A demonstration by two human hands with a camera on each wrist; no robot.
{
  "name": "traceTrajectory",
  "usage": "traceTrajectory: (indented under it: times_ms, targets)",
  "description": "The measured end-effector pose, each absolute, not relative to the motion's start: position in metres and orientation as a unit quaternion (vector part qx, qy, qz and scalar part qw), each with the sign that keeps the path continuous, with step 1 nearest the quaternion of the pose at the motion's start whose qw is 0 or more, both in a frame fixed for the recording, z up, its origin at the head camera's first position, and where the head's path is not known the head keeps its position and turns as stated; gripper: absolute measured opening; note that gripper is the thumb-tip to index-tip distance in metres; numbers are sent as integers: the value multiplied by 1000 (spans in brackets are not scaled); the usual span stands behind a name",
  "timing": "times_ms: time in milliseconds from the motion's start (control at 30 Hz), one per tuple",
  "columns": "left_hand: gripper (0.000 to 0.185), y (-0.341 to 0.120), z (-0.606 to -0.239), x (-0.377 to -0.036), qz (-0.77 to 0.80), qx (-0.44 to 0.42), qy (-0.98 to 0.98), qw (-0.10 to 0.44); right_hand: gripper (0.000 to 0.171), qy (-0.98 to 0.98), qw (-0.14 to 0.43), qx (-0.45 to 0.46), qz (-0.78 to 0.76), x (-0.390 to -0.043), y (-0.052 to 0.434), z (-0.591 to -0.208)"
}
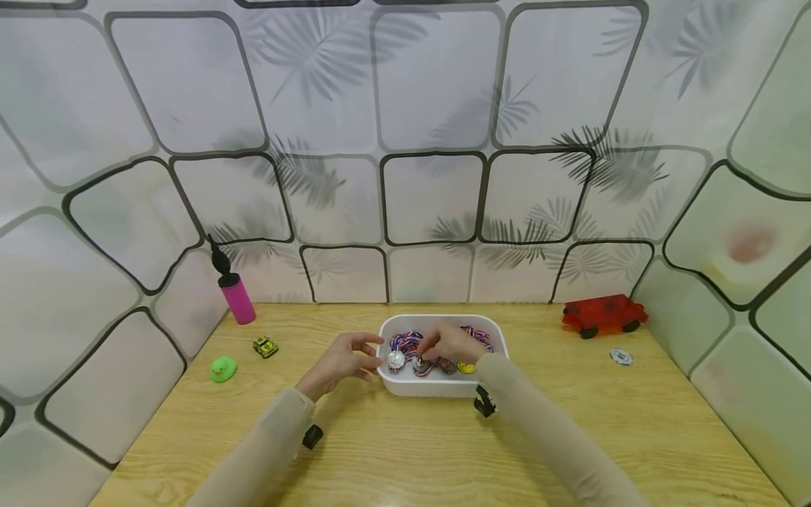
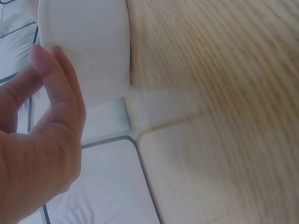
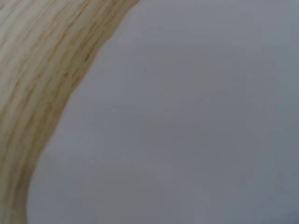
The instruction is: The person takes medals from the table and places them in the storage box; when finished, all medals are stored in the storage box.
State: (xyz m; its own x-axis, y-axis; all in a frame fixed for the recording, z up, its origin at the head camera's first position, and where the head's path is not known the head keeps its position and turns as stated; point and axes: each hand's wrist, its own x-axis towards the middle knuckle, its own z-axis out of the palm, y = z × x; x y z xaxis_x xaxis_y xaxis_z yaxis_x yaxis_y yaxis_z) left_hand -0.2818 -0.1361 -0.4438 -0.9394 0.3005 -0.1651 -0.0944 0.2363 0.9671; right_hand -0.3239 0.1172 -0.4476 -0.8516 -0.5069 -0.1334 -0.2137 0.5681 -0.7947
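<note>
A white plastic bin (image 1: 399,387) stands on the table, with several medals on red, white and blue ribbons inside. Its left end meets the fingertips of my left hand (image 1: 343,360); in the left wrist view that hand (image 2: 51,126) has its fingers loosely bent against the bin's wall (image 2: 93,51). My right hand (image 1: 453,343) reaches into the bin from the right, thumb and fingertips pinching a silver medal (image 1: 421,367). To its left lies another silver medal (image 1: 395,361); a gold medal (image 1: 466,367) sits under the hand. Only the bin's blurred wall (image 3: 163,116) and wood fill the right wrist view.
At the left are a magenta pump (image 1: 238,301) with a black top, a small yellow-green toy car (image 1: 265,346) and a green rubber duck (image 1: 222,369). A red toy car (image 1: 602,314) and a poker chip (image 1: 621,357) lie at the right. A patterned curtain (image 1: 431,197) closes the back.
</note>
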Motion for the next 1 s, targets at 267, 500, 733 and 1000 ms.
traceTrajectory:
  times_ms: [267, 500, 733, 1000]
  targets:
    - [48, -137, -443, -280, 609, 67, 774, 160, 21, 842, 184, -198, -466, -324, 135, -439]
    - [48, -136, -444, -279, 593, 78, 785, 160, 34, 835, 164, -183, -493, -316, 168, -428]
    - [46, -133, -442, -281, 562, 119, 807, 140, 44, 821, 150, -165, -525, -297, 214, -418]
    - [40, -135, -440, -279, 513, 130, 845, 84, 45, 824, 104, -134, -541, -279, 257, -421]
